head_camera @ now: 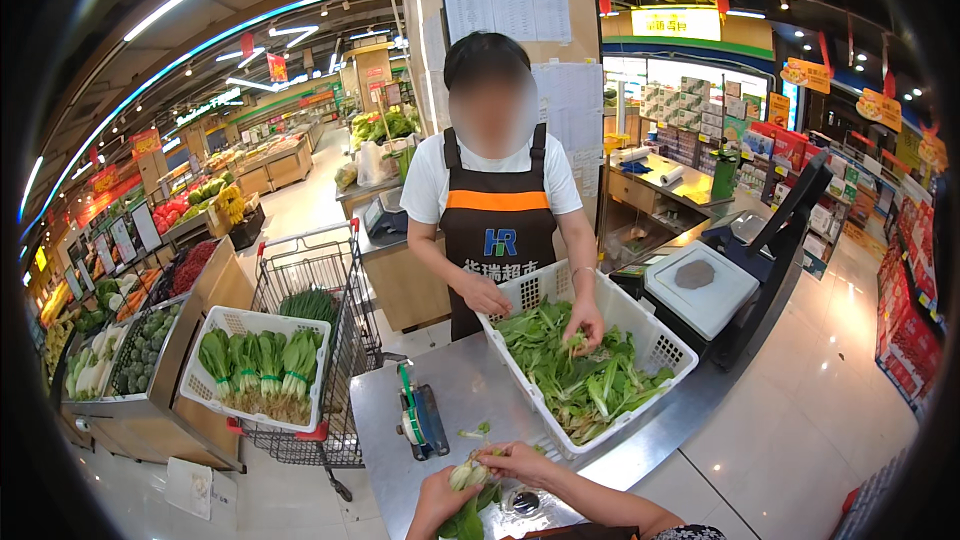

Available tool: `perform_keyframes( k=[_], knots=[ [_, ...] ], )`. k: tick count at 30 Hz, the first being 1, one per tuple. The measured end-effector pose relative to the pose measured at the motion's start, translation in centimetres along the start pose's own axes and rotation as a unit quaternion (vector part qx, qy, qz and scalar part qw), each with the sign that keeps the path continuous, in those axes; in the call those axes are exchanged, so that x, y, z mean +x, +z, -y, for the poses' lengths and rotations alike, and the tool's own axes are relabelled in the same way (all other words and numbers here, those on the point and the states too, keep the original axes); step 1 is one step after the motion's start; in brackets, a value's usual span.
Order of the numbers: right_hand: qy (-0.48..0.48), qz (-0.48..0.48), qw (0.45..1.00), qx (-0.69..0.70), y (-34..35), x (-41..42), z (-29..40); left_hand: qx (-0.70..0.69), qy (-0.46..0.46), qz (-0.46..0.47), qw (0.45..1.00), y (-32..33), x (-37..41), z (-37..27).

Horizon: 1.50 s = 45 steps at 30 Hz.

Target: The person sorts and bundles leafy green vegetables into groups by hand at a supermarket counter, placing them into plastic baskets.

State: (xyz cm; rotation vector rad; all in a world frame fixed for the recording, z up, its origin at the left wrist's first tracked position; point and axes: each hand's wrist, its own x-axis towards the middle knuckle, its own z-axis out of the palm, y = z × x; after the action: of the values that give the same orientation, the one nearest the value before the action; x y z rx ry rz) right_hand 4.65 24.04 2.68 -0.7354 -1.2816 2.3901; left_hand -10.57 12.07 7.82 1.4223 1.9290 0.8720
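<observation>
My left hand holds a small bunch of leafy greens, its pale stalk ends up and its leaves hanging below. The fingertips of my right hand pinch at the stalk ends of this bunch. Both hands are over the near edge of a metal counter. A few loose leaf scraps lie just beyond them. Ahead to the right stands a white plastic crate heaped with loose greens. A tape dispenser with green tape sits to the left of the crate.
Across the counter, a person in a dark apron has both hands at the crate. A weighing scale stands right of it. On the left, a shopping cart carries a white crate of tied greens beside produce bins.
</observation>
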Motion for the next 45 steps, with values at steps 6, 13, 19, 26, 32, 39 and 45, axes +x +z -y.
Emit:
perform_keyframes(
  k=[6,13,19,26,32,39,45],
  knots=[
    [-0.057,-0.073,0.994,-0.056,0.6,-1.0,-2.4,0.053,0.022,-0.047,0.997,1.0,-1.5,-2.0],
    [-0.089,-0.202,0.953,-0.209,1.4,-0.8,-3.0,0.188,0.105,-0.121,0.969,4.6,-2.0,0.9],
    [-0.114,-0.158,0.98,-0.038,-0.5,-0.1,-5.1,0.251,0.178,-0.109,0.945,4.8,-2.3,1.5],
    [-0.087,-0.186,0.975,-0.08,-1.4,0.0,-4.3,0.246,0.16,-0.123,0.948,5.4,-2.3,3.8],
    [-0.155,-0.226,0.937,-0.215,-3.8,0.0,-3.5,0.089,0.068,-0.156,0.981,3.0,-2.7,2.8],
    [-0.097,-0.096,0.986,-0.093,1.7,-1.9,-2.5,0.108,0.069,-0.143,0.981,4.1,-2.4,0.9],
    [-0.193,-0.184,0.931,-0.248,4.0,-3.2,-1.6,0.055,0.057,-0.164,0.983,3.4,-2.9,-0.2]
  ],
)
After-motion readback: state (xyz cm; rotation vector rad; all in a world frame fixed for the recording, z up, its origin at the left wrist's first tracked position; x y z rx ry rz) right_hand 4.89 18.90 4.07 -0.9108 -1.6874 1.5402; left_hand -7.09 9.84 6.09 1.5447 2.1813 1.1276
